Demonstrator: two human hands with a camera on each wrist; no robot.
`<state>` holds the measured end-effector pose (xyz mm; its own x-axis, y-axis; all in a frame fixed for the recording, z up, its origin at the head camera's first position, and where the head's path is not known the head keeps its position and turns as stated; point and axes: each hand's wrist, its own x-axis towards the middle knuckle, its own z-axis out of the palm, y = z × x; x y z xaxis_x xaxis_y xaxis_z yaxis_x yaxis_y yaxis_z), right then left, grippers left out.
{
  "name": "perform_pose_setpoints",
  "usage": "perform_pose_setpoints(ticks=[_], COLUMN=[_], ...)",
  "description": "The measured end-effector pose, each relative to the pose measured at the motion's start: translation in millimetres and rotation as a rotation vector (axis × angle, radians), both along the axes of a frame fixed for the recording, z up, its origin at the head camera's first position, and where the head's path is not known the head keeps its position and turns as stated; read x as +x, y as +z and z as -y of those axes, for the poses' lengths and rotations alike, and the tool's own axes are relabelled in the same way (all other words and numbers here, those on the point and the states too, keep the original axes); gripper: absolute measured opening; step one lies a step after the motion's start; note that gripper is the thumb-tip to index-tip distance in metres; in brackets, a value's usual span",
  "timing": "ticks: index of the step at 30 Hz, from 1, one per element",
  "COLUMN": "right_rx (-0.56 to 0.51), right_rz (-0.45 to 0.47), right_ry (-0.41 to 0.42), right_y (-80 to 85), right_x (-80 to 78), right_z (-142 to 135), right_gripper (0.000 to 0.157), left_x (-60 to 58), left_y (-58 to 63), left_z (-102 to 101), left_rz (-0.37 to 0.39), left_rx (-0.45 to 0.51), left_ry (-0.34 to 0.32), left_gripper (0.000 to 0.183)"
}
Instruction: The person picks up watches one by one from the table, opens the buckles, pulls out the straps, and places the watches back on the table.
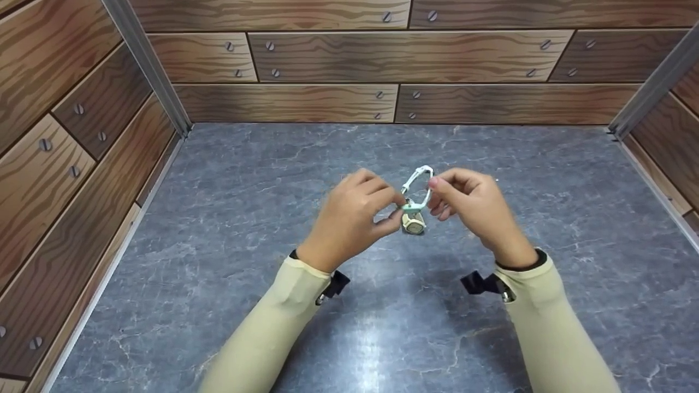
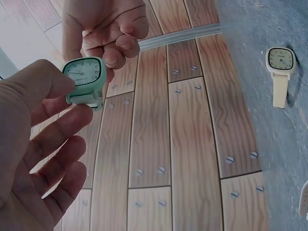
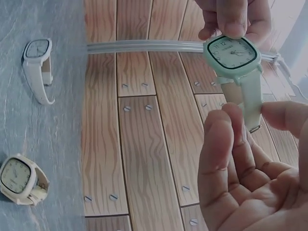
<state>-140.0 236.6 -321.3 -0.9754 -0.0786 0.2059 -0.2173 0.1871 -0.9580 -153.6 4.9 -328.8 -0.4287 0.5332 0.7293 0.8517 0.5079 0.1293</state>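
Your left hand (image 1: 357,210) pinches the green watch (image 3: 234,52) by its case, your right hand (image 1: 478,204) by its strap (image 3: 251,98); below it, a cream watch (image 3: 15,175) and white watch (image 3: 34,74) lie on the tabletop (image 1: 246,180).

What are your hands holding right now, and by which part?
The green watch: the left hand pinches its case, the right hand its strap between thumb and fingers.
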Motion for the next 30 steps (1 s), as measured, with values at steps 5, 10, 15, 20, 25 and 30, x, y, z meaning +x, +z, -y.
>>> perform_pose_setpoints(ticks=[5, 10, 15, 20, 25, 30], right_rx=[0.012, 0.005, 0.029, 0.111, 0.282, 0.432], right_rz=[0.002, -0.063, -0.182, -0.247, -0.389, -0.541], right_ry=[0.014, 0.034, 0.100, 0.163, 0.169, 0.171], right_y=[-2.0, -3.8, -6.9, -9.7, -10.4, -12.0], right_x=[1.3, 0.9, 1.9, 1.3, -0.6, 1.2], right_z=[-4, -4, -4, -6, -7, -4], right_gripper=[0.017, 0.007, 0.004, 0.008, 0.029, 0.026], left_x=[-0.2, -2.7, -5.0, -7.2, -8.1, -7.5], left_y=[-3.2, -4.9, -4.2, -3.2, -2.3, -3.2], left_z=[-3, -4, -5, -2, 2, 2], left_rz=[0.027, 0.276, 0.543, 0.615, 0.541, 0.385], left_rx=[-0.022, 0.033, 0.141, 0.158, 0.042, -0.075], left_ry=[-0.036, -0.077, -0.115, -0.140, -0.070, -0.054], left_gripper=[0.004, 0.028, 0.037, 0.021, 0.015, 0.015])
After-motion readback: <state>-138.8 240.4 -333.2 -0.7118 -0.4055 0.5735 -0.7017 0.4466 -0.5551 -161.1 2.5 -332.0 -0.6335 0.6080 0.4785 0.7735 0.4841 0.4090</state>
